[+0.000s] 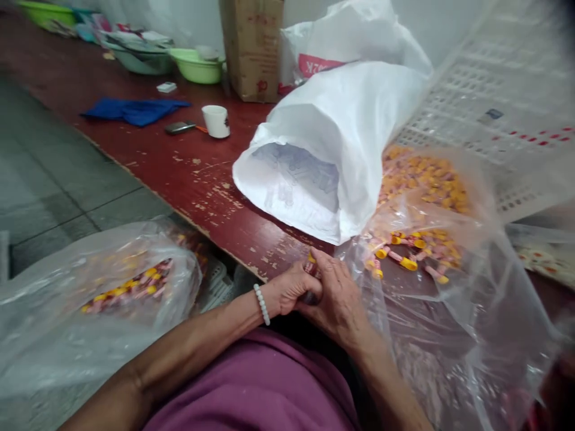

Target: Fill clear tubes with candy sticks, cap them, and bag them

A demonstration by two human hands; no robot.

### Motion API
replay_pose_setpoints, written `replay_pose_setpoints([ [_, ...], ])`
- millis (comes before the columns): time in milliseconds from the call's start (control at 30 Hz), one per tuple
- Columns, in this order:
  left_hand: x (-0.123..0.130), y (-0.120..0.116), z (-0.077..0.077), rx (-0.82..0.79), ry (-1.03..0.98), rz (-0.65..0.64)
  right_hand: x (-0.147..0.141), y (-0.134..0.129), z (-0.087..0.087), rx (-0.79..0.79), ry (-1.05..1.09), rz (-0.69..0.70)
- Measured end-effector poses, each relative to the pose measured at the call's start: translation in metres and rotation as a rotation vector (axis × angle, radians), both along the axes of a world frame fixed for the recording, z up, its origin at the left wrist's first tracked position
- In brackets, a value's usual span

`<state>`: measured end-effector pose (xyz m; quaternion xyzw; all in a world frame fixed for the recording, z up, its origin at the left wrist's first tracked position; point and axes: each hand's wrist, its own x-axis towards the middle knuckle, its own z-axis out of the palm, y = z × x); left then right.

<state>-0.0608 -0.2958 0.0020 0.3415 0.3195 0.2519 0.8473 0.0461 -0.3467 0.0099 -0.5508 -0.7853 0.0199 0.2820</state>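
My left hand [297, 288], with a pale bead bracelet at its wrist, is closed in front of my body at the table's edge. My right hand [336, 293] curls against it, fingers wrapped round the same small object. Between them shows a piece with a yellow tip and a reddish patterned body [311, 258]; its lower part is mostly hidden by my fingers. Just to the right, loose yellow-and-pink pieces [408, 262] lie in a clear plastic bag [453, 341]. A white sack [359, 126] lies beyond my hands, its mouth facing me, with clear pieces inside.
More yellow-and-pink pieces fill a plastic bag [153, 335] at lower left. On the red table [179, 185] are a white cup [216, 121], a blue cloth [135, 110], a green basin [197, 66] and a carton [254, 51]. A white perforated crate [507, 102] leans at right.
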Motion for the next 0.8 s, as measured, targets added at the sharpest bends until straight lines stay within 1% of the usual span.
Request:
replay_pose_setpoints([
  [133,-0.010,-0.003,0.003,-0.006,-0.005,0.069,-0.009,0.010,-0.002,0.031,0.100,0.032],
  [300,-0.022,-0.001,0.003,-0.018,-0.091,0.118,-0.011,0.012,0.005,-0.098,0.209,0.107],
  [433,-0.032,0.001,0.005,-0.089,-0.174,0.113,-0.006,0.008,0.003,-0.156,0.367,0.039],
  [500,-0.038,0.001,0.004,-0.091,-0.176,0.109,-0.005,0.006,-0.001,-0.207,0.417,0.047],
  [567,-0.042,0.000,0.002,-0.088,-0.179,0.110,-0.006,0.005,-0.005,-0.241,0.426,0.083],
  [633,-0.046,-0.001,-0.001,-0.091,-0.191,0.117,-0.008,0.006,-0.008,-0.234,0.410,0.103],
  [800,-0.053,-0.004,-0.007,-0.147,-0.225,0.133,-0.016,0.010,-0.008,-0.143,0.305,0.123],
])
